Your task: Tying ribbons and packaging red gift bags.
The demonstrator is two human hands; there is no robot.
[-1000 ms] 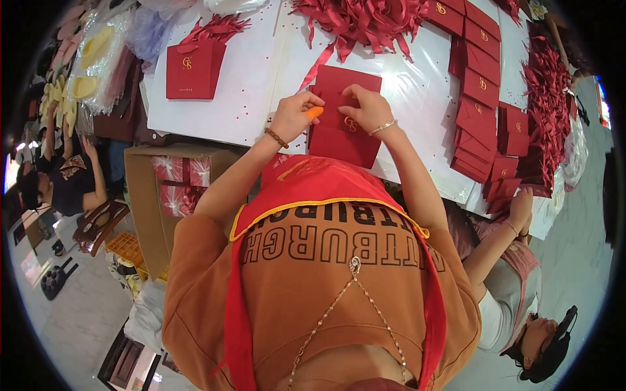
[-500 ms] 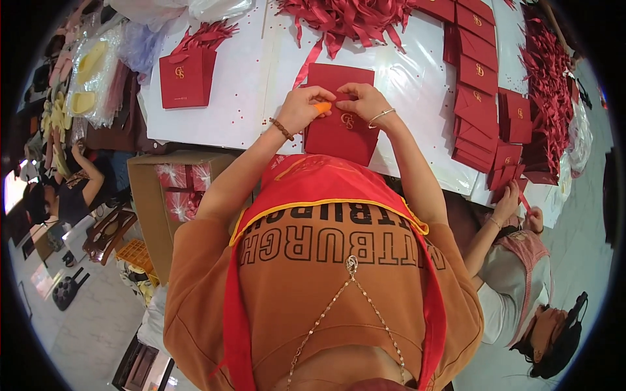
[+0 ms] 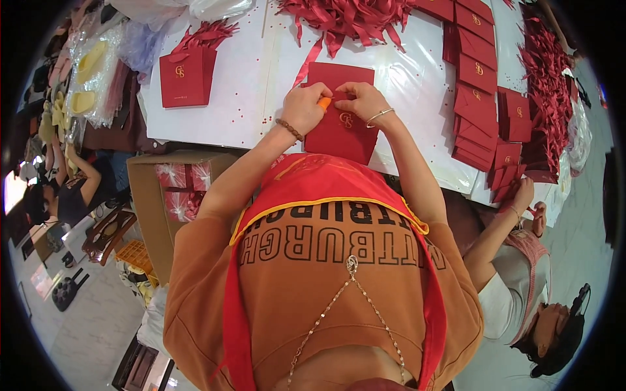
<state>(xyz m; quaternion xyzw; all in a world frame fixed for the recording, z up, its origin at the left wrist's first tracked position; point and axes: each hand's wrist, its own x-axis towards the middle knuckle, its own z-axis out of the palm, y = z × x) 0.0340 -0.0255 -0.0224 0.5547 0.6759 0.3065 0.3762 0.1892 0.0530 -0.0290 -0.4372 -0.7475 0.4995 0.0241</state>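
A flat red paper bag (image 3: 339,140) with a gold emblem lies in front of me at the table's near edge. Its upper part is between my two hands. My left hand (image 3: 304,109) is curled closed at the bag's left side, and a small orange piece (image 3: 324,103) shows at its fingertips; what else it grips is hidden. Thumb and forefinger of my right hand (image 3: 365,103) pinch the bag just above the emblem. A red ribbon (image 3: 309,64) runs from beside my left hand up to a heap of red ribbons (image 3: 349,23).
Red bags with ribbon handles (image 3: 186,81) stand at the left. Rows of red bags (image 3: 476,98) line the right side, beside more ribbons (image 3: 548,98). A co-worker's hand (image 3: 521,195) touches bags at the right. An open cardboard box (image 3: 143,189) stands below the table's left edge.
My left hand has turned and curled in more, so less of the orange piece shows. My right hand has barely moved. The co-worker's hands at the right have shifted.
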